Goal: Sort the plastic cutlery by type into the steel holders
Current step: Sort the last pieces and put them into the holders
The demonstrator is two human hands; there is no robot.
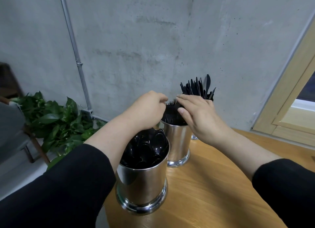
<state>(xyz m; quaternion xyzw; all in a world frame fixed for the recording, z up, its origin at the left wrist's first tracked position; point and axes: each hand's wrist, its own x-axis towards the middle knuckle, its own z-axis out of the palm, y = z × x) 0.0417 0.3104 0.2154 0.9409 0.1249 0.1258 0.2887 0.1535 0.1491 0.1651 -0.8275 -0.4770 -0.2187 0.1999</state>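
Observation:
Three steel holders stand in a row on the wooden table [213, 185]. The nearest holder [142, 187] is full of black plastic spoons [146, 147]. The middle holder [179, 142] carries black forks [171, 111]. Black knives [198, 88] stick up from the far holder [194, 137], which is mostly hidden behind my right hand. My left hand [146, 108] hovers over the forks with its fingers curled, apparently pinching among the fork tops. My right hand [197, 115] lies with straight fingers against the forks from the right.
A bare concrete wall [153, 40] rises right behind the holders. Leafy green plants [56, 123] and a chair sit on the floor to the left, below the table edge. A wooden door frame [293, 94] stands at the right.

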